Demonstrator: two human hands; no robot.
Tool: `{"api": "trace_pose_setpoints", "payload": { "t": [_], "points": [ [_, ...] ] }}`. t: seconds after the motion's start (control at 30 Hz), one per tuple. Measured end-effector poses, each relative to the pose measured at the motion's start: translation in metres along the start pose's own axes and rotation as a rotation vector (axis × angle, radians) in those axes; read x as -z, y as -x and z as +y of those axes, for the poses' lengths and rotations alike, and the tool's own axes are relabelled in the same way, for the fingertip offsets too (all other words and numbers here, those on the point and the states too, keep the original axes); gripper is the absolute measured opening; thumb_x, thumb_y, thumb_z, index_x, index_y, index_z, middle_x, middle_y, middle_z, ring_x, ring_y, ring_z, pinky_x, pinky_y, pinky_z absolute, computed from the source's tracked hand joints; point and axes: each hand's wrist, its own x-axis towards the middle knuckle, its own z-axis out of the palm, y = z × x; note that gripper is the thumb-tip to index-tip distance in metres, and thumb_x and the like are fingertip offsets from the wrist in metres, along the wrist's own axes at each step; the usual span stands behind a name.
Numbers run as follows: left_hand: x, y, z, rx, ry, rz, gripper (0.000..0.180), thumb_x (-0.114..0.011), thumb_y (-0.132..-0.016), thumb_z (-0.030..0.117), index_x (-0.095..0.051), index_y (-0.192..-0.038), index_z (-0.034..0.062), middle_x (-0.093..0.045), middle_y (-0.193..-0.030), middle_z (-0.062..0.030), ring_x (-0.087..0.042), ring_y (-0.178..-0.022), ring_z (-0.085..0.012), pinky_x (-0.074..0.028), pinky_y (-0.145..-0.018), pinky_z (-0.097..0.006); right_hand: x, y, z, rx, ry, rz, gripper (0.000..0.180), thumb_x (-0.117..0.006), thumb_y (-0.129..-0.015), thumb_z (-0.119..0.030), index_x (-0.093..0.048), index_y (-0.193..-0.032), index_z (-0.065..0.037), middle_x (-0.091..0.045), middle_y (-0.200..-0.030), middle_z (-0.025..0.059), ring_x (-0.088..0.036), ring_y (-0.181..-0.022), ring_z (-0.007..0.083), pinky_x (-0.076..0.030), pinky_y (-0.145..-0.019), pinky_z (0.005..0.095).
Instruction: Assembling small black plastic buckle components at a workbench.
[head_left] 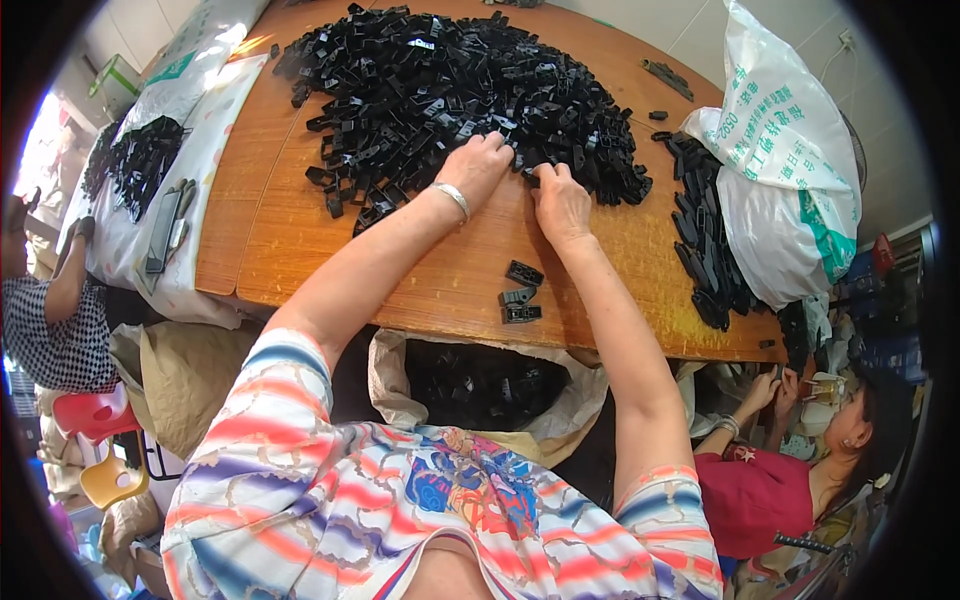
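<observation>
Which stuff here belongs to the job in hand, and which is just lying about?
In the job, apparently:
- left hand and right hand, at the heap's near edge
- heap of black parts
- three loose parts
- table

Probably just about:
- red chair
- yellow stool
- white bag, right

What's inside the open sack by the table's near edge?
Dark, shiny pieces lie loosely inside the open sack. The top layer covers everything beneath, so the depth and the sack's bottom cannot be seen.
</observation>
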Motion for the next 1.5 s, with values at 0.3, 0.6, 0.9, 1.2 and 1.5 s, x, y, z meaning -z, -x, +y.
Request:
{"api": "trace_pose_setpoints", "payload": {
  "t": [0.3, 0.6, 0.9, 1.2, 1.5],
  "points": [
    [0.012, 0.024, 0.038, -0.089, 0.116, -0.138, 0.004, -0.062, -0.08, 0.008, -0.066, -0.08, 0.0068, -0.059, -0.091, -0.0101, -0.061, -0.091, -0.029, -0.052, -0.077, -0.038, 0.039, 0.047, 0.024, -0.372, -0.565, -0.358, 0.024, -0.069, -0.085, -0.014, -0.071, -0.107, -0.004, -0.071, -0.094, 0.0182, -0.068, -0.092, 0.0352, -0.053, -0.084, 0.0413],
    [0.031, 0.052, 0.04, 0.204, 0.388, -0.106, 0.022, -0.066, -0.088, 0.018, -0.068, -0.107, 0.0073, -0.062, -0.105, -0.0111, -0.064, -0.095, -0.0319, -0.053, -0.08, -0.041, 0.047, 0.068, 0.012, -0.017, -0.22, -0.116, 0.024, -0.073, -0.081, -0.004, -0.069, -0.104, 0.0, -0.065, -0.096, 0.0153, -0.067, -0.085, 0.0316, -0.054, -0.074, 0.037],
    [0.014, 0.051, 0.03, 0.258, 0.383, -0.153, 0.024, -0.072, -0.084, 0.02, -0.066, -0.106, 0.0096, -0.061, -0.102, -0.0081, -0.063, -0.093, -0.0296, -0.052, -0.079, -0.039, 0.032, 0.041, -0.023, 0.052, -0.376, 0.009, 0.026, -0.076, -0.076, 0.0, -0.07, -0.102, -0.001, -0.064, -0.093, 0.0142, -0.066, -0.082, 0.0314, -0.053, -0.073, 0.0376],
    [0.016, 0.049, 0.03, 0.298, 0.418, -0.177, 0.022, -0.072, -0.083, 0.021, -0.067, -0.102, 0.0097, -0.062, -0.101, -0.0068, -0.064, -0.093, -0.0284, -0.052, -0.079, -0.039, 0.032, 0.031, -0.016, 0.04, -0.395, -0.069, 0.02, -0.075, -0.075, -0.002, -0.074, -0.095, -0.005, -0.064, -0.09, 0.0127, -0.065, -0.084, 0.0331, -0.053, -0.074, 0.0399],
    [0.013, 0.049, 0.033, 0.31, 0.395, -0.174, 0.024, -0.072, -0.083, 0.021, -0.067, -0.103, 0.0094, -0.062, -0.101, -0.0064, -0.064, -0.092, -0.0282, -0.052, -0.079, -0.039, 0.034, 0.027, -0.015, 0.071, -0.386, -0.093, 0.02, -0.076, -0.075, -0.003, -0.074, -0.094, -0.006, -0.063, -0.09, 0.0115, -0.065, -0.083, 0.0318, -0.053, -0.074, 0.0398]
  ]
}}
